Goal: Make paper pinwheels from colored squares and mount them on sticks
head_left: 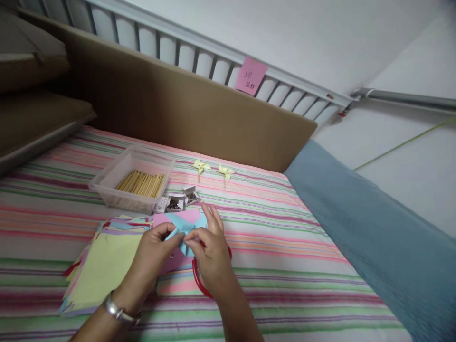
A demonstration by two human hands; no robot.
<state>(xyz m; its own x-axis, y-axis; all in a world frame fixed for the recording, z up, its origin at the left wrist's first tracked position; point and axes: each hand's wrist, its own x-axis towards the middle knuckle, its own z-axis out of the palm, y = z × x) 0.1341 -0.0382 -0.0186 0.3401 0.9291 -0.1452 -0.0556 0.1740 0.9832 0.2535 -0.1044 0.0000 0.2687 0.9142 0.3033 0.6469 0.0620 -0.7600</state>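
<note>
My left hand [155, 248] pinches a light blue paper pinwheel [181, 224] with folded blades, gripping it near the middle. Thumb and index finger of my right hand [213, 251] are closed on the same pinwheel at its centre, with the other fingers raised. Whether a small pin sits between those fingertips is hidden. Beneath the pinwheel lies pink paper [167, 267]. Red-handled scissors [199, 281] lie partly under my right hand. To the left is a stack of coloured paper squares [116, 259], a yellow one on top.
A clear plastic box [103, 187] holds several wooden sticks [142, 183]. Small open boxes [175, 203] contain dark metal bits. Two yellow pinwheels on sticks [225, 172] lie farther back. A brown board [199, 109] stands behind, before a white radiator [167, 50] bearing a pink note [251, 75].
</note>
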